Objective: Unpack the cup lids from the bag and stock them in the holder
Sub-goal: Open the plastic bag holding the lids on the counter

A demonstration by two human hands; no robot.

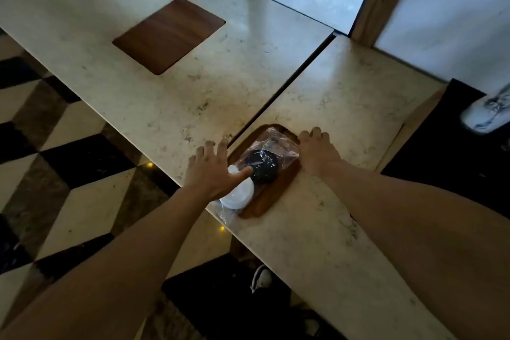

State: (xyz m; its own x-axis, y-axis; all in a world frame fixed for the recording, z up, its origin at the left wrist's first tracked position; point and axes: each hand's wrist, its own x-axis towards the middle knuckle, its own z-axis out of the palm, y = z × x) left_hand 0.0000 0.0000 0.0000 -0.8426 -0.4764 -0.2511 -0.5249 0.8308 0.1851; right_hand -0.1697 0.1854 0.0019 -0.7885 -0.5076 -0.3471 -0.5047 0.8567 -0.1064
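A clear plastic bag (278, 143) lies on a wooden inset panel (266, 196) in the stone counter. Inside it sit a stack of black cup lids (262, 165) and, closer to me, a stack of white cup lids (238, 194) whose end of the bag hangs over the counter's edge. My left hand (214, 171) hovers over the white stack with fingers spread, its thumb touching the bag between the two stacks. My right hand (317, 152) rests flat at the bag's right side, fingers on the counter. No lid holder is in view.
A second wooden inset panel (169, 34) sits further left on the adjoining stone counter (138, 85). A dark seam (289, 88) separates the two counter slabs. Below the edge lie a chequered floor (69, 152), a dark mat and a white shoe (262, 279).
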